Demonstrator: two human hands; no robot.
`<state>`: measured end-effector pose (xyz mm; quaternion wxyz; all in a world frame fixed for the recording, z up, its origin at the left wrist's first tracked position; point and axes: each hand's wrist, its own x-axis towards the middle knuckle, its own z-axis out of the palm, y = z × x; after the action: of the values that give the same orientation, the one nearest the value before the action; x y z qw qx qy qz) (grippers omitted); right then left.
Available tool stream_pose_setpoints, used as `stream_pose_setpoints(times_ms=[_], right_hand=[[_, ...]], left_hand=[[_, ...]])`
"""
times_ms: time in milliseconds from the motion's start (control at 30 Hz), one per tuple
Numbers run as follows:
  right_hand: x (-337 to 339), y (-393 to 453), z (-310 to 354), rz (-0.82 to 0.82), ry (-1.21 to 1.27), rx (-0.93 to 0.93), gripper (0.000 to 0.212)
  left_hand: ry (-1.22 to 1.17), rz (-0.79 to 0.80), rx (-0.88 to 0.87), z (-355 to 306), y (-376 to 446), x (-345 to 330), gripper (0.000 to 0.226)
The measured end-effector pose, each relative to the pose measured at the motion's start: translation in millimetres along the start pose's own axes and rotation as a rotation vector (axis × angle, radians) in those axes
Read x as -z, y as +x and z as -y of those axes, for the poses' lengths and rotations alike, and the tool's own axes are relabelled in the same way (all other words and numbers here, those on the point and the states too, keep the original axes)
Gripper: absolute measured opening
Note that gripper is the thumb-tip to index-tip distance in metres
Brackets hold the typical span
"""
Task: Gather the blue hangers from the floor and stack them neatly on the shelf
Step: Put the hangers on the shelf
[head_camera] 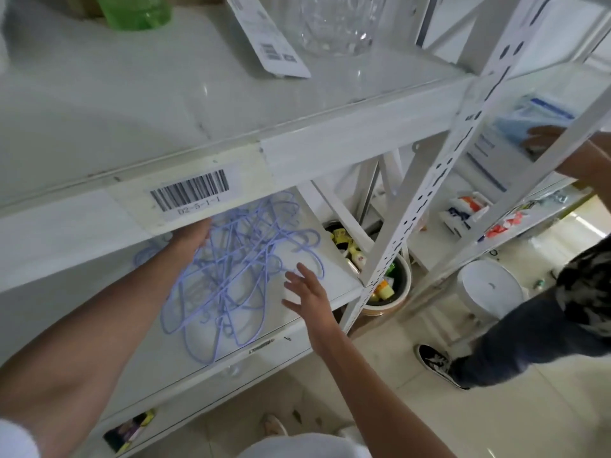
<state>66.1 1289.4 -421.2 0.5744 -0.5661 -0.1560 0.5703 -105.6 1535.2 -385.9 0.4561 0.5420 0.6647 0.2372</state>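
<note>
Head view. A tangled pile of pale blue wire hangers [231, 269] lies on the white shelf [317, 276], under the upper shelf board whose front edge carries a barcode label [191, 193]. The pile's long axis runs from the near-left front edge toward the far right, hooks pointing to the far right. The left hand [195, 236] reaches in beneath the upper board and touches the pile's far-left side; its fingers are hidden by the board and the wires, so whether it grips cannot be told. The right hand [305, 287] hovers just beside the pile's right edge, fingers spread and straight, holding nothing. The pile lies between the 2 hands, and both are about equally near. Judged stage: the hangers are gathered on the shelf but not yet neatly stacked. A second person's legs [515, 332] stand at right.
</note>
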Motion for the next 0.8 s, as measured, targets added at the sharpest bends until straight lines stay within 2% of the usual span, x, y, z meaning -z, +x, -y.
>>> stream_pose_setpoints(times_ms=[67,200,400,567,700,800], right_hand=[[12.2,2.6,9.3,0.001,-0.055,0.028,0.045],[44.9,1.2,26.4,0.045,-0.317,0.109,0.048],[99.1,-4.4,44.5,0.117,-0.770,0.199,0.049],[135.5,-11.8,52.9,0.229,-1.035,0.280,0.049],[177.4,-27.5,52.7,0.243,-1.200,0.449,0.047],[223.3,-38.7,49.0,0.230,-1.276,0.480,0.048]], left_hand=[[0.161,-0.040,-0.080,1.5,-0.3,-1.6,0.020],[0.546,-0.204,-0.228,12.8,-24.1,-12.6,0.041],[0.698,-0.177,-0.433,37.7,-97.6,-61.6,0.054],[0.658,-0.220,-0.618,33.5,-172.0,-119.2,0.046],[0.638,-0.191,-0.604,32.9,-235.9,-165.0,0.044],[0.657,-0.132,-0.658,35.6,-272.9,-203.8,0.037]])
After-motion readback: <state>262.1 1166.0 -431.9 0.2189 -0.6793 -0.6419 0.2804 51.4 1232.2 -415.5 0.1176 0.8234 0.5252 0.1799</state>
